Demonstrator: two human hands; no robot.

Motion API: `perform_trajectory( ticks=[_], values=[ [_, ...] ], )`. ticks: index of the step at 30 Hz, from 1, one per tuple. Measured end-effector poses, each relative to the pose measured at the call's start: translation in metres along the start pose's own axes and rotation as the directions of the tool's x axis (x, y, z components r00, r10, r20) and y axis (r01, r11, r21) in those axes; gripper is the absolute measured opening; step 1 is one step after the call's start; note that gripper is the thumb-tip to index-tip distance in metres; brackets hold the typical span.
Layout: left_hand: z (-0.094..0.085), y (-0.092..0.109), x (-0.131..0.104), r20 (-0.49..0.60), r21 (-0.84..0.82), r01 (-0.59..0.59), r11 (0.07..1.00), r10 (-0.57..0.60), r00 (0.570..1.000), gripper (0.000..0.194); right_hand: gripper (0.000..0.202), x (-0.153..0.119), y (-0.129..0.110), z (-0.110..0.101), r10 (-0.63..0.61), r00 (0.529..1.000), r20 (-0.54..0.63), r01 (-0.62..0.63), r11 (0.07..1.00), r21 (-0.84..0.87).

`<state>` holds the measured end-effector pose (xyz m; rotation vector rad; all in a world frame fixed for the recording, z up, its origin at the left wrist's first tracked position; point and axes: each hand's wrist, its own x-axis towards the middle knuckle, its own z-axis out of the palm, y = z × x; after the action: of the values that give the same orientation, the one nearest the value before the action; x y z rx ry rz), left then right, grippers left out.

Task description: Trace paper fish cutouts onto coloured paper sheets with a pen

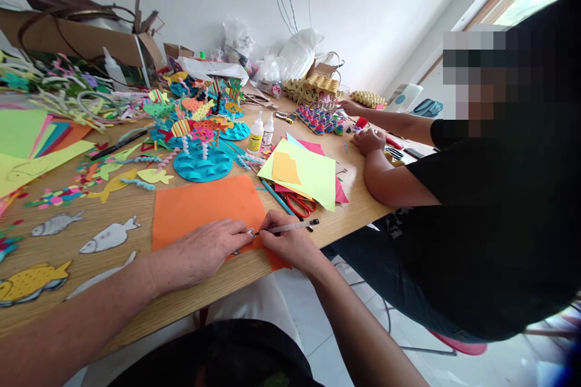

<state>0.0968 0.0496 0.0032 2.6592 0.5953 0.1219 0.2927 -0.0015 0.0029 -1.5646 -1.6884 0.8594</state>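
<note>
My right hand (287, 242) is closed around a slim pen (290, 227), its tip down on a sheet of orange paper (200, 205) at the table's near edge. My left hand (195, 251) lies on the same sheet with outstretched fingers, pressing down a small paper cut-out (251, 233). Most of that cut-out is hidden under the fingers. To the left lie a white paper fish (110, 237), a grey paper fish (57, 224) and a yellow paper fish (34, 284). Red-handled scissors (301, 204) rest just beyond my right hand.
Blue bases (202, 164) carry colourful paper fish behind the orange sheet. Glue bottles (255, 134), stacked yellow paper (313, 172) and egg cartons (313, 94) stand farther back. At the right, a person in black (490, 205) reaches over the table with both hands.
</note>
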Motion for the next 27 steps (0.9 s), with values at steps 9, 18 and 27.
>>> perform_trajectory(
  ticks=[9,18,27],
  values=[
    [-0.0036,0.0037,0.0010,0.037,0.024,0.023,0.999,-0.024,0.999,0.039,0.006,0.0040,-0.0045,0.0010,0.017,0.999,0.039,-0.018,1.000,0.019],
    [0.0041,-0.0027,-0.0018,-0.006,0.023,-0.011,1.000,0.012,1.000,0.041,0.008,0.0048,-0.0034,0.0025,0.035,0.999,-0.011,-0.034,0.999,0.021],
    [0.0045,-0.0020,-0.0017,-0.005,0.045,-0.014,0.999,0.015,1.000,0.042,0.009,0.0054,-0.0050,0.0042,0.031,0.998,-0.055,-0.031,1.000,0.000]
  ],
)
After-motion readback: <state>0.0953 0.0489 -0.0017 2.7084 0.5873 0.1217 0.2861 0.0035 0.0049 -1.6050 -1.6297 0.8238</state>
